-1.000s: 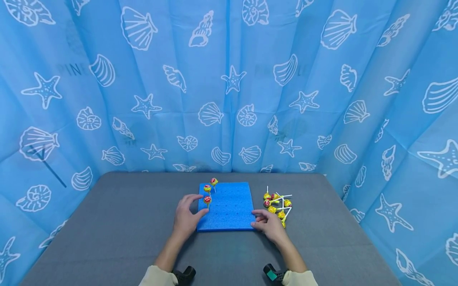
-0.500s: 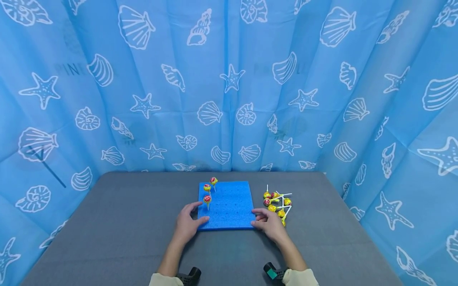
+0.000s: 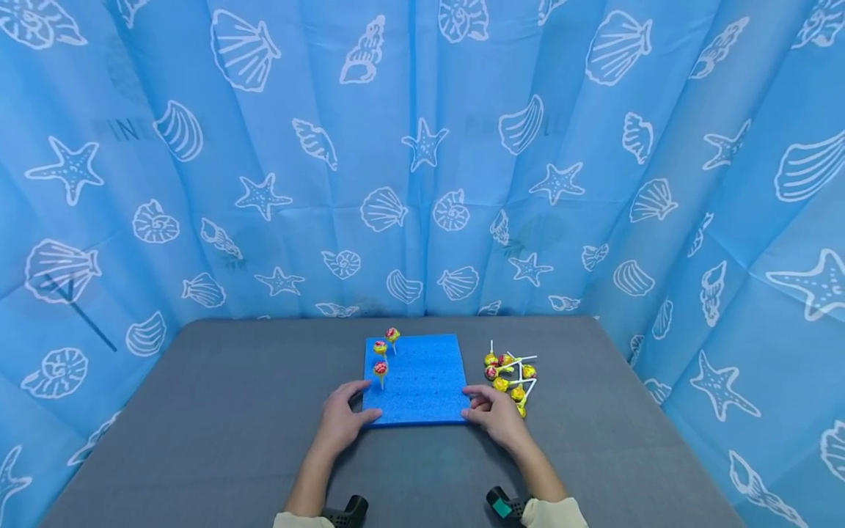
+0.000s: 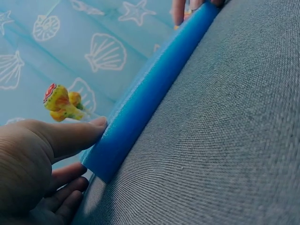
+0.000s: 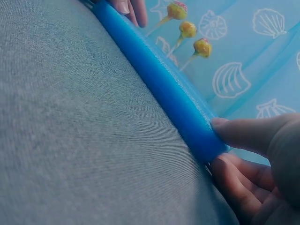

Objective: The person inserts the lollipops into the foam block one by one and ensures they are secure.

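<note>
While the left hand and the right hand grip opposite edges of the blue foam board, probably to steady it on the table, three lollipops stand stick-down near its left edge, loose candies lying rightward

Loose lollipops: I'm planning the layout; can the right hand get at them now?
Probably yes: the right hand is beside the loose lollipops, nothing visible between, though it touches the blue board.
</note>
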